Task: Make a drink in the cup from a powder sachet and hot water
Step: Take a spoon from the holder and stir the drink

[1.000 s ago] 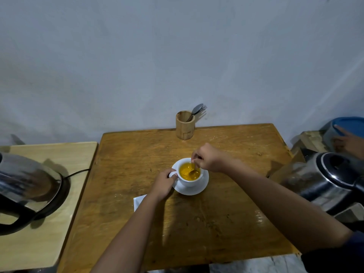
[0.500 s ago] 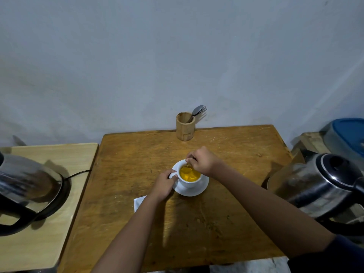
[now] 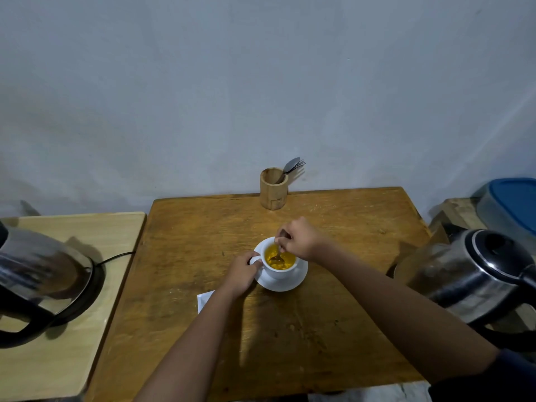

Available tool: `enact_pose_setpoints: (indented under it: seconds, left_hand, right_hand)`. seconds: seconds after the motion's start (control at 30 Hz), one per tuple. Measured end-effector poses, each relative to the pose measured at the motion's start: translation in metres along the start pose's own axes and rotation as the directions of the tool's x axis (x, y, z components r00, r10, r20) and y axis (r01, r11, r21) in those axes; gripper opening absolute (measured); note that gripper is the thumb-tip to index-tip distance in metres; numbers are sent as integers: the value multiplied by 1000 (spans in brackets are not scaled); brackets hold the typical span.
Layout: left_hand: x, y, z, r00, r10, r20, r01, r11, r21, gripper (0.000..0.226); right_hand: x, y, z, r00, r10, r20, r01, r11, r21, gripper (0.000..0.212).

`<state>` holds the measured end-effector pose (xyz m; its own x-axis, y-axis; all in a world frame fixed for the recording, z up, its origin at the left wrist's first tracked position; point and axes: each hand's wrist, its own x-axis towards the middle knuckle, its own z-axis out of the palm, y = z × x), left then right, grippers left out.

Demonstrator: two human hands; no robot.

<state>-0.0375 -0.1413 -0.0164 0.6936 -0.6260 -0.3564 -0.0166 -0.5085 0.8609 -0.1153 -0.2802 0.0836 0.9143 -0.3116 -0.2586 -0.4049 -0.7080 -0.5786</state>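
A white cup (image 3: 279,271) full of orange-yellow liquid stands on a white saucer (image 3: 285,282) in the middle of the brown wooden table (image 3: 333,314). My left hand (image 3: 242,272) grips the cup's handle from the left. My right hand (image 3: 298,237) hovers over the cup's far rim, pinching the stem of a small metal spoon (image 3: 278,255) whose bowl dips into the drink. A white sachet (image 3: 204,300) lies flat on the table just left of my left forearm, partly hidden by it.
A bamboo holder (image 3: 273,188) with a spoon and fork stands at the table's far edge by the wall. A steel kettle (image 3: 43,281) sits on its base on the pale side table at left. Another steel kettle (image 3: 475,275) stands at right, a blue-lidded tub (image 3: 513,203) behind it.
My right hand has moved the spoon around inside the cup, shifting from its right side to its far rim. The left hand stays on the handle. A hand by the blue tub is gone.
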Motion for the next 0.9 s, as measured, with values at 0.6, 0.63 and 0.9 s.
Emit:
enact_pose_setpoints:
  seconds: [0.6,0.63,0.9]
  left_hand:
    - [3,-1,0,1000,-9,8,9,1000,26,25]
    - [2,-1,0,1000,-9,11,9,1000,24,25]
    - [3,-2,0,1000,-6,18,6,1000,-3,21]
  right_hand:
    - [-2,1,-10,994,-17,105,30,991,-129,22]
    - [-1,1,-8,994,-19,104,31,993,-115,21]
    - [2,-2,-2,999,-12,48,14,999,-52,24]
